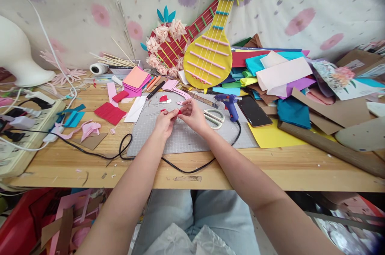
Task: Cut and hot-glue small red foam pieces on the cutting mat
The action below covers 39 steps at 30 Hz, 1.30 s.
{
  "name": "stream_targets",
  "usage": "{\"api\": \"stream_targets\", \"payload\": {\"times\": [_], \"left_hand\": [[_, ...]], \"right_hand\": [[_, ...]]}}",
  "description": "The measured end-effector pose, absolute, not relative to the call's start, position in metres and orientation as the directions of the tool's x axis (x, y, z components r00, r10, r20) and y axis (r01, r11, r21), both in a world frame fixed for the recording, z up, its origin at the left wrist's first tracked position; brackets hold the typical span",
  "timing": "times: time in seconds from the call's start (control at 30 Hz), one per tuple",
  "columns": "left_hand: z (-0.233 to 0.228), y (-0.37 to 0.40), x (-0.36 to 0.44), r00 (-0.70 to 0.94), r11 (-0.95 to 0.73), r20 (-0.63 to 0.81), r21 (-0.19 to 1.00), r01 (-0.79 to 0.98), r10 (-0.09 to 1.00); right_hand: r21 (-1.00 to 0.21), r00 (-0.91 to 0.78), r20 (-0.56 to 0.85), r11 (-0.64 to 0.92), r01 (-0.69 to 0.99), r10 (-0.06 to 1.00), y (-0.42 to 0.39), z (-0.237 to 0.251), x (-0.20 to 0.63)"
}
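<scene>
My left hand [166,122] and my right hand [191,114] meet over the grey cutting mat [192,138]. Their fingers pinch a small red piece [179,112] between them, mostly hidden by the fingertips; it looks like paper. Just beyond the hands lie a red scrap [163,98] and a pink strip [180,93]. White-handled scissors [214,118] rest right of my right hand. A blue glue gun [230,106] stands farther right, its black cord running across the mat and along the table front.
Red paper squares [110,114] and a stack of pink and orange squares [136,79] lie left. At the back lean a yellow paper lute [209,58] and a red one [168,46]. A phone [254,110] and heaped coloured paper fill the right; a power strip [33,134] stands far left.
</scene>
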<state>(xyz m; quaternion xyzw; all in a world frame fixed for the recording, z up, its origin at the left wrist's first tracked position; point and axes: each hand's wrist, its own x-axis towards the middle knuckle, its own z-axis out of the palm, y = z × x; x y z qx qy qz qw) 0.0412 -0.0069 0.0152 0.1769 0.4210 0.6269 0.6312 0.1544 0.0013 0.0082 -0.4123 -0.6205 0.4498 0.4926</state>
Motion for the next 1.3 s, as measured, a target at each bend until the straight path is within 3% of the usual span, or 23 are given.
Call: {"api": "stream_targets", "payload": {"times": [0.27,0.5,0.93,1.3], "left_hand": [[0.015,-0.008,0.039,-0.174,0.147,-0.234,0.902,-0.406,0.957],[0.012,-0.01,0.038,-0.177,0.083,-0.135,0.958,-0.275,0.975],[0.009,-0.007,0.04,-0.259,0.056,-0.136,0.954,-0.295,0.956],[0.011,-0.008,0.04,-0.334,0.098,-0.212,0.94,-0.327,0.918]], "right_hand": [[-0.994,-0.122,0.081,0.071,-0.082,0.989,0.007,0.009,0.161],[-0.997,-0.162,0.029,0.017,-0.074,0.986,0.009,0.006,0.166],[-0.984,-0.136,0.134,0.148,0.101,0.982,0.005,0.004,0.162],[-0.979,-0.076,0.151,0.159,0.123,0.986,0.004,0.005,0.163]]}}
